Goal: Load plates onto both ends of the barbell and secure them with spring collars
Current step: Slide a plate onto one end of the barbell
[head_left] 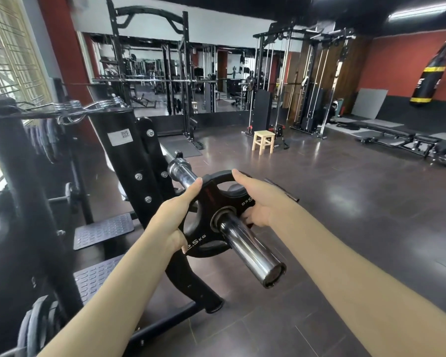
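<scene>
A black 2.5 kg plate (208, 199) sits threaded on the chrome barbell sleeve (252, 252), about halfway along it. My left hand (174, 219) grips the plate's left rim, thumb up along the edge. Gripping the right rim is my right hand (256, 199), with its fingers curled behind the plate. The bar rests in a black rack upright (129, 161) and its end points toward me. Several chrome spring collars (70, 109) hang on a peg at the upper left.
Plate storage pegs with black plates (40, 325) stand at the lower left on the rack. A wooden stool (263, 140), a power rack (180, 81), a cable machine (312, 83), benches (407, 143) and a punching bag (433, 73) stand across the dark floor.
</scene>
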{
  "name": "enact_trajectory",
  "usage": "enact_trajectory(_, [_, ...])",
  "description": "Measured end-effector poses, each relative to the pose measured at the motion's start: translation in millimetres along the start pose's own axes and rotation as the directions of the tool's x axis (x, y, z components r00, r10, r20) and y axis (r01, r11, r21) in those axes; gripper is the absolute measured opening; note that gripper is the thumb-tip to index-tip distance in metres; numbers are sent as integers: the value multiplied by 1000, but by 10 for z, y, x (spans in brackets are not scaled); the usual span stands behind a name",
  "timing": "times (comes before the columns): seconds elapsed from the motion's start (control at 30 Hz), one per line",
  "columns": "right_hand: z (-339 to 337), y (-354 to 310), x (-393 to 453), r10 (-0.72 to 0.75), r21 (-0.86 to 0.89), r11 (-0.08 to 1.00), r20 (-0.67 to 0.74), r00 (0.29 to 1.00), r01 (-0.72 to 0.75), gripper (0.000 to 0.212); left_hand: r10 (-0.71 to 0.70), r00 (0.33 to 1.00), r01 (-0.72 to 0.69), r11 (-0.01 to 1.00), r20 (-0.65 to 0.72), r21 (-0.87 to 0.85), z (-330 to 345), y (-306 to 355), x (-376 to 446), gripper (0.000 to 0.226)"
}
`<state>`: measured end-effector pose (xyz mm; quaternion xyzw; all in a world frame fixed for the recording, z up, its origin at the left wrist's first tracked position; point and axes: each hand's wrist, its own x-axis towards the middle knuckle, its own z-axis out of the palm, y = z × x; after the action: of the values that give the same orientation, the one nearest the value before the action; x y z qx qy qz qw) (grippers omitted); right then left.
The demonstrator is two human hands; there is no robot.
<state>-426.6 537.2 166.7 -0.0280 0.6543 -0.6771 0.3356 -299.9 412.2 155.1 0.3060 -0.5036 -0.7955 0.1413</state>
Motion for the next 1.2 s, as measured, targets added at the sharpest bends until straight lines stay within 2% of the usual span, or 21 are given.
enact_trajectory(0.1, [185,-125,260,0,-34,999,3,1000,0,57,42,999,-42,999,5,30,-80,154,259,62])
enact_trajectory(0.2, [404,-247,540,1,-47,999,4,1000,-1,43,57,998,-57,998,13,12,-179,299,602,89])
enact_trajectory(0.4, [879,-509,1099,-1,-54,999,-18,1000,0,54,63,997,-61,997,-45,47,-454,660,1294,75])
enact_trajectory(0.53, [1204,-673,1389,-17,-64,998,-56,998,14,56,96,994,-92,991,-42,95,-557,949,1601,53])
enact_trajectory(0.67, [1320,-778,1565,20,-3,1000,-78,997,-20,43,16,999,-12,997,-51,75,-617,1095,1762,60])
enact_trajectory(0.77, [1268,-749,1560,33,-16,999,-63,997,-34,48,-11,1000,14,992,-22,124,-635,1079,1797,50])
enact_trajectory(0.83, [1258,-706,1527,4,-45,999,-90,996,-8,51,-41,999,41,987,-4,154,-655,1080,1774,55])
enact_trajectory(0.9, [1280,-687,1477,-47,-81,996,-172,984,34,54,-51,999,48,980,12,191,-695,1087,1728,53])
enact_trajectory(0.97, [1329,-680,1397,-151,-131,984,-292,944,117,43,17,1000,-17,980,-2,199,-740,1065,1647,37])
enact_trajectory(1.07, [1494,-612,1171,-401,-408,884,-405,821,230,34,209,977,-194,951,-39,239,-828,1018,1397,22])
enact_trajectory(1.13, [1655,-493,997,-594,-564,745,-319,739,356,25,279,959,-261,937,-50,233,-974,1001,1168,22])
enact_trajectory(1.2, [1853,-309,850,-714,-595,617,-147,684,515,14,287,957,-272,938,-40,217,-1233,971,943,20])
